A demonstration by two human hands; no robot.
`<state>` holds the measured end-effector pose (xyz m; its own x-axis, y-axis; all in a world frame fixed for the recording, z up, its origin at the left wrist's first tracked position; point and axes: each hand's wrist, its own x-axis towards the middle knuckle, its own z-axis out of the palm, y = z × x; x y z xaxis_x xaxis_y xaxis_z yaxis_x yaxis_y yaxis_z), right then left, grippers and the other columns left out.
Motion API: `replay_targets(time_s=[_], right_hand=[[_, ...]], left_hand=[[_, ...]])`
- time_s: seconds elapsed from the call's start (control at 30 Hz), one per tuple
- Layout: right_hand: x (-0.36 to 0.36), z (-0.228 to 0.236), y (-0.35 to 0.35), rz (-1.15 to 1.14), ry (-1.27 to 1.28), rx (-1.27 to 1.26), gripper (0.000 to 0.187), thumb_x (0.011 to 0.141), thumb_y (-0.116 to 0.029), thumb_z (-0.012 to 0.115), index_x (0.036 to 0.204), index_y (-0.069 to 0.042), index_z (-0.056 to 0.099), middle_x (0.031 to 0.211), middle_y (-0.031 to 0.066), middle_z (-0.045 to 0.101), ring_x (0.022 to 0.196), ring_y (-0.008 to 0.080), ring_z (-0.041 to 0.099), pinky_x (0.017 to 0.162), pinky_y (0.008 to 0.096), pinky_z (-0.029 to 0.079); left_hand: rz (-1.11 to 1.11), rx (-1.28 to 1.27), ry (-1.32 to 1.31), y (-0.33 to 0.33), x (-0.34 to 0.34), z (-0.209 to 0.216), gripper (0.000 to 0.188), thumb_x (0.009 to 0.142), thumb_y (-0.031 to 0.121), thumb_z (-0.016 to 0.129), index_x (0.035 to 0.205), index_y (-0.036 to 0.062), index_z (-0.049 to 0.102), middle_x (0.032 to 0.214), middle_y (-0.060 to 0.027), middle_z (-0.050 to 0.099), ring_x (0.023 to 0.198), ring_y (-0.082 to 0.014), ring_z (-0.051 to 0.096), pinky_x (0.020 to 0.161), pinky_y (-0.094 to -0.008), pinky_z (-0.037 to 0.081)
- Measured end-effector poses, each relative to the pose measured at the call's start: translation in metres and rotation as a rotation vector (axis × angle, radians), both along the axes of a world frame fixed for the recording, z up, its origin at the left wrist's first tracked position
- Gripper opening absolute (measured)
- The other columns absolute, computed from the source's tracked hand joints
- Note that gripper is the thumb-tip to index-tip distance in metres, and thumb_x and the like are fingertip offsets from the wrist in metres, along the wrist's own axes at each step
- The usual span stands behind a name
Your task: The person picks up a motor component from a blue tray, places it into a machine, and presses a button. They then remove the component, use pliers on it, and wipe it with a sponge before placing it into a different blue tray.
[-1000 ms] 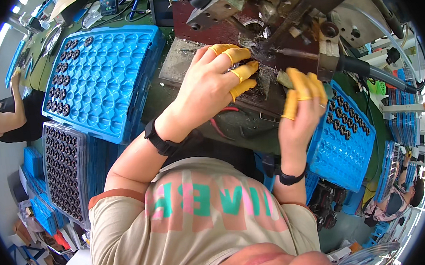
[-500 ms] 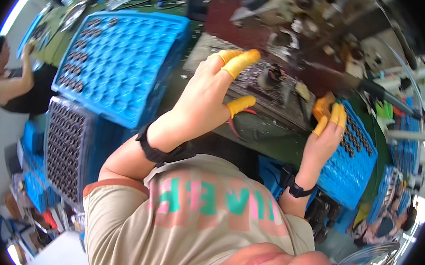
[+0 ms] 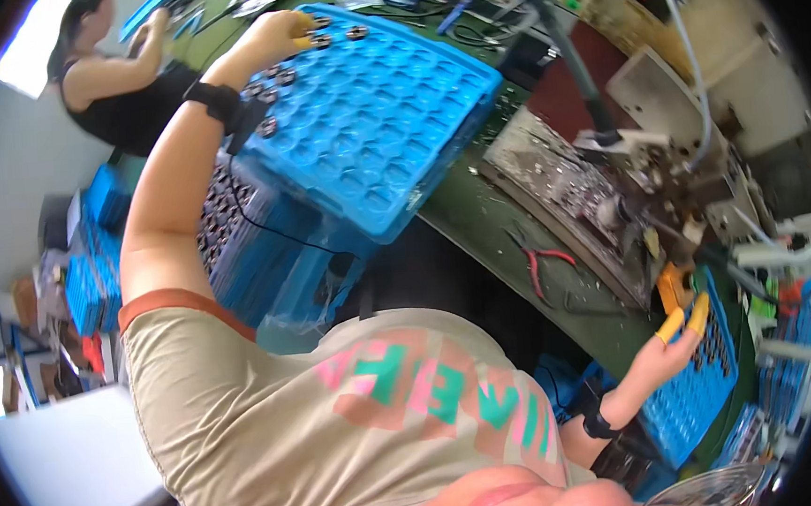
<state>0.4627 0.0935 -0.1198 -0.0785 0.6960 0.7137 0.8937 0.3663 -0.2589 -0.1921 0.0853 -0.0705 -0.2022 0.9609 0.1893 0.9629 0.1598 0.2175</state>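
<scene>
My left hand (image 3: 279, 29) reaches far out over the back corner of a big blue compartment tray (image 3: 388, 132). Its yellow-capped fingertips sit by several small round metal parts (image 3: 320, 41) in the tray's pockets; whether it pinches one is hidden. A black band wraps that wrist. My right hand (image 3: 673, 340) hovers low on the right above a smaller blue tray (image 3: 693, 402) filled with dark parts. Its fingers, capped in yellow, are spread and hold nothing.
A grimy metal press machine (image 3: 627, 190) with hoses stands on the green bench (image 3: 478, 220). Red-handled pliers (image 3: 545, 262) lie in front of it. Stacked blue trays (image 3: 264, 253) sit under the big tray. Another person (image 3: 111, 71) works at the far left.
My left hand left the machine and swung out left to the big blue tray. My right hand dropped to the right-hand tray. The view turned leftward.
</scene>
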Motion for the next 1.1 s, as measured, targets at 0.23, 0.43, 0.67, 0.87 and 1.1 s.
replay_targets(time_s=[0.23,0.43,0.67,0.87,1.1], right_hand=[[-0.014,0.011,-0.034,-0.024,0.014,-0.093,0.032,0.094,-0.007,0.058,0.125,0.000,0.059,0.129,0.0160,0.059,0.124,0.0338,0.052,0.105,0.0421,0.038],[-0.030,-0.017,-0.039,0.033,0.010,-0.053,0.035,0.092,-0.008,0.059,0.126,-0.001,0.058,0.126,0.0174,0.058,0.123,0.0363,0.050,0.105,0.0444,0.038],[-0.032,-0.056,-0.029,0.075,0.058,0.026,0.046,0.090,-0.008,0.062,0.133,0.000,0.051,0.134,0.0197,0.049,0.129,0.0401,0.043,0.108,0.0485,0.034],[-0.035,-0.055,-0.029,0.092,0.056,0.033,0.046,0.090,-0.010,0.061,0.133,0.000,0.050,0.133,0.0194,0.049,0.129,0.0407,0.042,0.108,0.0495,0.033],[-0.034,-0.054,-0.030,0.132,0.020,0.022,0.044,0.090,-0.011,0.061,0.132,-0.001,0.051,0.132,0.0183,0.050,0.129,0.0411,0.042,0.108,0.0504,0.032]], left_hand=[[0.038,-0.062,-0.091,0.021,-0.041,-0.037,0.040,0.074,0.027,0.079,0.103,0.0021,0.070,0.091,-0.0158,0.070,0.085,-0.0279,0.068,0.078,-0.0379,0.052],[0.052,-0.001,0.149,0.021,-0.012,-0.013,0.036,0.075,0.022,0.079,0.104,0.0022,0.071,0.095,-0.0148,0.071,0.083,-0.0266,0.068,0.079,-0.0371,0.053],[-0.064,0.375,-0.692,-0.044,0.063,0.024,0.040,0.088,0.009,0.066,0.127,0.0020,0.059,0.109,-0.0084,0.066,0.096,-0.0160,0.066,0.082,-0.0266,0.051],[-0.159,0.418,-1.017,-0.089,0.150,-0.009,0.047,0.085,-0.003,0.068,0.130,-0.0030,0.055,0.110,-0.0047,0.062,0.091,-0.0085,0.061,0.072,-0.0173,0.045],[-0.145,0.416,-1.229,-0.079,0.223,-0.032,0.046,0.083,-0.007,0.069,0.127,-0.0024,0.057,0.109,-0.0049,0.063,0.095,-0.0097,0.060,0.083,-0.0226,0.048]])
